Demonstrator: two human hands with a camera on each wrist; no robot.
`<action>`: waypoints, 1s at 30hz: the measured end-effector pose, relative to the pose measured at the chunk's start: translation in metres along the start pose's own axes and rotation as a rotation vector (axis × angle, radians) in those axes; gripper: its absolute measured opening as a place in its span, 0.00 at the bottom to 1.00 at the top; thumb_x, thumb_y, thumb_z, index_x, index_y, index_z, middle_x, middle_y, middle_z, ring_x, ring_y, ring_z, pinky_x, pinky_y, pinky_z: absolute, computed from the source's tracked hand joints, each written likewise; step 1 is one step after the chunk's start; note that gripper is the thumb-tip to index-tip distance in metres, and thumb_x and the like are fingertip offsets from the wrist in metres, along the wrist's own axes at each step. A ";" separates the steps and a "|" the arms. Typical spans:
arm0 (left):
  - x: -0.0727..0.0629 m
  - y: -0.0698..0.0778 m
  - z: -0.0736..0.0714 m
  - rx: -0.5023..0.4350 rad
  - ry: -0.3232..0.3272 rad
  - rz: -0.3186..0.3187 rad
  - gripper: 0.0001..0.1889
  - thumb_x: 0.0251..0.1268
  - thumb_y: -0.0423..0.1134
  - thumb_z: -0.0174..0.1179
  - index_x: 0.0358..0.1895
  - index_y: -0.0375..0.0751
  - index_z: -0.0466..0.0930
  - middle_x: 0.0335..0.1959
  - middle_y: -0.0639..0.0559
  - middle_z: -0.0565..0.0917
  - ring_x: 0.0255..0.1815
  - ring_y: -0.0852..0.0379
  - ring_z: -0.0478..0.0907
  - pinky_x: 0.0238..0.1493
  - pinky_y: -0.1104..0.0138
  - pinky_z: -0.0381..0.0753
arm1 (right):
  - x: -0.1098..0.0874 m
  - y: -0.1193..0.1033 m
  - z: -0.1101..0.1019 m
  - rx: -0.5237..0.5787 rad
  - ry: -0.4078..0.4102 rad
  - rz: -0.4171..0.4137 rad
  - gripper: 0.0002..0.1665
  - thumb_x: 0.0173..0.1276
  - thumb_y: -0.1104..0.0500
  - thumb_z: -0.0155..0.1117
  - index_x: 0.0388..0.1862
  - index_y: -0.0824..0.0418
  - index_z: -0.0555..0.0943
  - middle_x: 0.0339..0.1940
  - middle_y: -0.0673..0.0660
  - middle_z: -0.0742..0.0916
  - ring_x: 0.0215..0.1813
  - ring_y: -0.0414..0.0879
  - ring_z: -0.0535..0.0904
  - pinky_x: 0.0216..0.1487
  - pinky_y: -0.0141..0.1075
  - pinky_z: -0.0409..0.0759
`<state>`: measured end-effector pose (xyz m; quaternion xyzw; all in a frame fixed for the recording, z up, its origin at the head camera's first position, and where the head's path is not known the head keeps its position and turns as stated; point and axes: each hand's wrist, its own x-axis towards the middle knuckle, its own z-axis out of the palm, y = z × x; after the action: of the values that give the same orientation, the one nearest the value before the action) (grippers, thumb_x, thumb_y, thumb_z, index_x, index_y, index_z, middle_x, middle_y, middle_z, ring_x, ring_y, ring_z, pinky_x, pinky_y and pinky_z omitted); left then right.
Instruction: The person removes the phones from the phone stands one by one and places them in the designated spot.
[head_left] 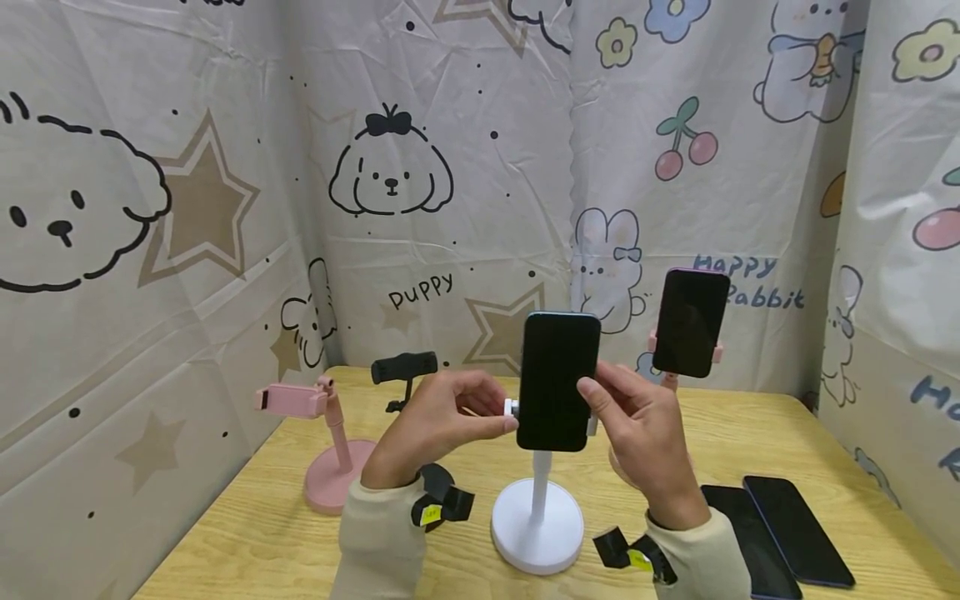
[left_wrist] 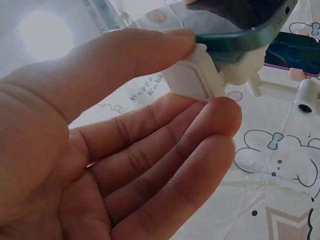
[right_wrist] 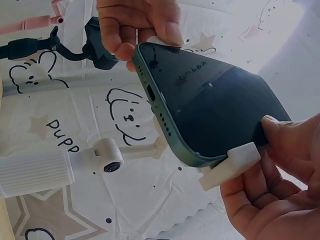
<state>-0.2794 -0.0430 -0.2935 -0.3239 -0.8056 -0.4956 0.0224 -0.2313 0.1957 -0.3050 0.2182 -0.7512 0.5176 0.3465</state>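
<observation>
A dark-screened phone [head_left: 558, 379] with a green-blue frame stands upright in the clamp of a white phone stand [head_left: 537, 525] at the table's middle. My left hand [head_left: 457, 408] pinches the clamp's left arm [left_wrist: 190, 77] between thumb and fingers, thumb tip right at the phone's edge. On the other side my right hand [head_left: 637, 425] holds the phone by its right edge, thumb on the screen side and fingers behind. The clamp's right arm [right_wrist: 237, 160] grips the phone beside those fingers. Most of the clamp's back is hidden by the phone in the head view.
A pink phone stand [head_left: 337, 467] is at the left, with a black holder [head_left: 405, 367] behind it. At the back right, a pink holder [head_left: 717, 353] carries another phone [head_left: 692, 323]. Two dark phones lie at the right, one [head_left: 798, 529] partly over the other [head_left: 750, 542].
</observation>
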 end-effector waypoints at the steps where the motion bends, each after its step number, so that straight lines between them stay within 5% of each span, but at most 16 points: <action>1: 0.000 0.000 0.000 0.000 -0.003 -0.001 0.11 0.53 0.49 0.72 0.36 0.53 0.83 0.34 0.57 0.84 0.36 0.58 0.82 0.39 0.61 0.82 | 0.000 0.000 -0.001 0.017 -0.006 0.010 0.16 0.66 0.69 0.63 0.53 0.66 0.83 0.36 0.55 0.85 0.33 0.42 0.78 0.37 0.25 0.80; 16: 0.000 0.000 0.000 0.005 -0.019 0.000 0.10 0.55 0.48 0.71 0.37 0.52 0.83 0.35 0.57 0.84 0.37 0.58 0.82 0.40 0.62 0.82 | 0.001 0.004 -0.015 0.104 -0.090 0.205 0.22 0.70 0.62 0.61 0.60 0.70 0.76 0.54 0.63 0.83 0.52 0.38 0.80 0.53 0.26 0.76; 30: 0.000 0.004 0.004 0.056 0.022 0.001 0.11 0.55 0.46 0.72 0.37 0.46 0.84 0.32 0.55 0.83 0.34 0.58 0.81 0.37 0.63 0.82 | 0.002 0.005 -0.016 0.141 -0.101 0.215 0.20 0.72 0.61 0.59 0.58 0.69 0.78 0.51 0.60 0.84 0.52 0.42 0.80 0.54 0.28 0.77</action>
<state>-0.2762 -0.0387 -0.2918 -0.3182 -0.8186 -0.4764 0.0403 -0.2311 0.2126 -0.3028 0.1861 -0.7485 0.5915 0.2349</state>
